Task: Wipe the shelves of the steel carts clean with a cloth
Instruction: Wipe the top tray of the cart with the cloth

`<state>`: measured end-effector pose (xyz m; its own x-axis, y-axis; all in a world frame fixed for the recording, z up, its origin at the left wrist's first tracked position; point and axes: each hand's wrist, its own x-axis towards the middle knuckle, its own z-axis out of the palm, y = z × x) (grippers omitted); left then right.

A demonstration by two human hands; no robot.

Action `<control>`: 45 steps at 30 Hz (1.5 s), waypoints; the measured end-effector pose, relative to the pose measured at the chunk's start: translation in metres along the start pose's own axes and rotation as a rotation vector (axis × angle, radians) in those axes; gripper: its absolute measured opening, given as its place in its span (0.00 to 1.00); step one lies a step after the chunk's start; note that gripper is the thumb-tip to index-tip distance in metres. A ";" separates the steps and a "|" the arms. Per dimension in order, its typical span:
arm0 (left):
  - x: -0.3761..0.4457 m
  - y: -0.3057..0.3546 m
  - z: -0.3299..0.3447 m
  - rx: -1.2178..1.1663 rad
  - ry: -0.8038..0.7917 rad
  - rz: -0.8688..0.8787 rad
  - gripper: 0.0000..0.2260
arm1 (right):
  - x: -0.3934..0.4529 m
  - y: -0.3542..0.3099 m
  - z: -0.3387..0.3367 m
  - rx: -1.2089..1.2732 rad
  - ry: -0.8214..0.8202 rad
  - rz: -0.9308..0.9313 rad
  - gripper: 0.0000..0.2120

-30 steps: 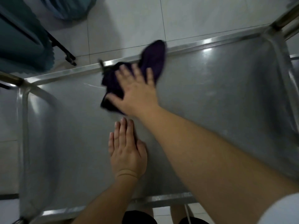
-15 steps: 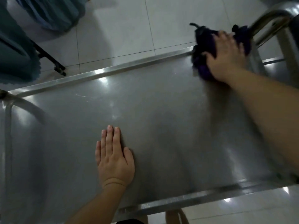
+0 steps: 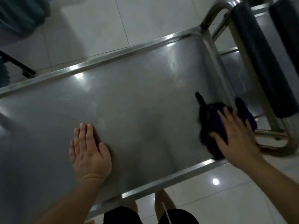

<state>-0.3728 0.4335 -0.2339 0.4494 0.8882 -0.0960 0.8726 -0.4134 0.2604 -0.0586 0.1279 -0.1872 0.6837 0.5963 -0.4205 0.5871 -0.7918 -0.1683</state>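
Head view: flat right hand (image 3: 237, 139) presses cloth (image 3: 215, 125) at the shelf (image 3: 129, 101) corner; flat left hand (image 3: 89, 152) braces; keep pressure even along the rim.

Shelf (image 3: 129, 97) under my palms is brushed steel: smooth, satin grey, faint smears and fine scratches, soft blurry reflections. Its raised rim (image 3: 100, 62) is brighter, polished, throws sharp highlights. Cloth (image 3: 215, 120) under my right hand (image 3: 237, 143) is dark purple, fuzzy, matt, looks like microfibre. Cart handle tube (image 3: 212, 12) is shiny steel; the two dark grips (image 3: 262, 62) beside it look matt, foam or rubber, can't tell which. Floor tiles (image 3: 97, 21) are white, glossy.
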 end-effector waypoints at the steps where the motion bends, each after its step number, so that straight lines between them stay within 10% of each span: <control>1: 0.000 0.000 0.000 -0.002 -0.001 -0.001 0.32 | -0.029 0.006 0.011 -0.005 -0.012 -0.004 0.35; 7: -0.001 0.000 0.000 0.004 0.016 0.002 0.32 | -0.054 -0.008 0.030 -0.014 -0.044 -0.079 0.35; 21: -0.001 -0.003 0.003 0.030 0.030 0.005 0.32 | 0.267 -0.179 -0.067 -0.035 0.095 -0.061 0.35; 36: -0.002 -0.002 0.001 0.015 -0.016 -0.008 0.32 | -0.078 -0.088 0.061 -0.150 0.000 -0.300 0.33; 45: -0.002 -0.001 0.003 0.043 -0.027 -0.008 0.32 | 0.021 -0.164 0.050 -0.191 0.087 -0.432 0.35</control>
<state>-0.3743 0.4313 -0.2374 0.4468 0.8860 -0.1243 0.8833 -0.4148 0.2185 -0.1625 0.2639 -0.2134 0.3884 0.8809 -0.2704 0.8891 -0.4354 -0.1412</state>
